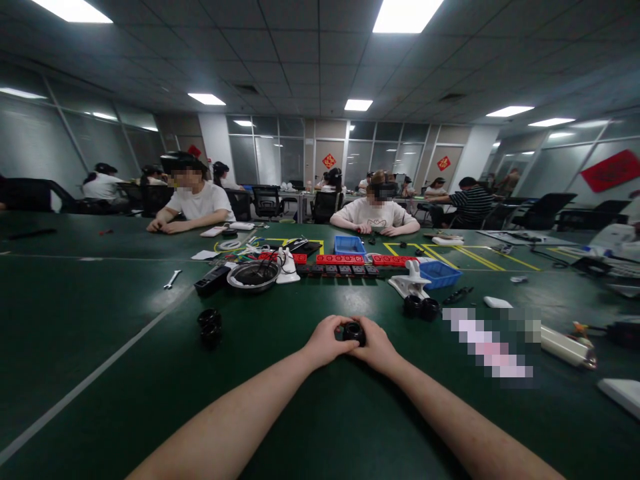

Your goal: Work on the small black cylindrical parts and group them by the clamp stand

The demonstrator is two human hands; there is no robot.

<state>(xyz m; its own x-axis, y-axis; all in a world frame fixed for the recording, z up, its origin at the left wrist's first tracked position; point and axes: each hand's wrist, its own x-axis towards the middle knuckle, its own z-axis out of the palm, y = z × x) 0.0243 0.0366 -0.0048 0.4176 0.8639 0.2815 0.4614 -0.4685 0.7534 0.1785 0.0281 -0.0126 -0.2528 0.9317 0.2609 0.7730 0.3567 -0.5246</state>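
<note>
The head-worn camera looks forward and down across the green table (165,373) from close above.

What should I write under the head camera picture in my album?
Left grip and right grip together hold a round black part at a green table.

Forearms, two: left forearm (240,419) and right forearm (457,417), bare, smooth in outline, tapering forward. Hands, two: left grip (326,343) and right grip (376,345), bare-skinned, rounded.

The left hand (326,343) and right hand (376,345) hold a round black part (355,335) at the green table (325,433).
</note>
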